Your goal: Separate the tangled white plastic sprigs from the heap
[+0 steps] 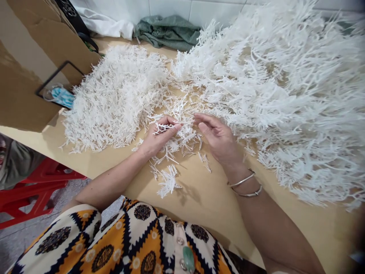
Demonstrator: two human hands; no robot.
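So nearest you there's your orange, black and cream patterned top [142, 236] with a green pendant [188, 258] over it, and a red stool [45, 177] down on your left. Just past that, a loose white clump [169, 180] sits on the tan table [196, 205]. Your left hand [156, 141] has a branching white sprig [162, 128] pinched between thumb and fingers; your right hand [221, 142], two bangles [247, 187] below it, is loosely curved with a gap at the thumb, right beside. Farther out, a dense white heap [114, 95] on the left and a bigger, longer-stranded pile [285, 87] on the right. By the cardboard box [25, 64] there's a blue-and-white patterned item [63, 97], any print too small to read. Behind it all, a dark green cloth [168, 32] against the tiled wall [171, 8].
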